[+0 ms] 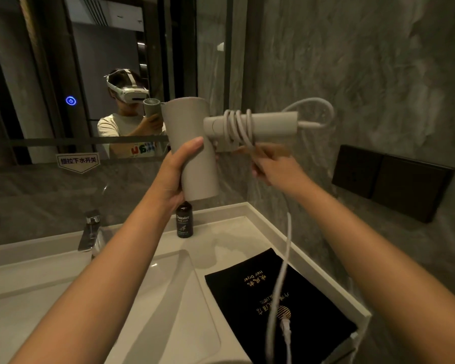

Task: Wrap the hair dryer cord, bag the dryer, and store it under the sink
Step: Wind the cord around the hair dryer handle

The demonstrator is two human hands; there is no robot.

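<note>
A beige hair dryer (195, 143) is held up in front of the mirror, its handle pointing right. My left hand (172, 172) grips the dryer's barrel from the left. Several turns of the white cord (238, 124) lie around the handle. My right hand (271, 161) pinches the cord just below the handle. The rest of the cord (285, 261) hangs down to the counter, where the plug (285, 328) dangles over a black drawstring bag (247, 290) with gold lettering. The bag lies flat on the right of the counter.
A white sink basin (168, 298) with a chrome faucet (90, 232) sits below my arms. A dark hand-wash bottle (184, 220) stands at the back of the counter. A black wall socket panel (392, 179) is on the grey stone wall at right. The mirror reflects a person wearing a headset.
</note>
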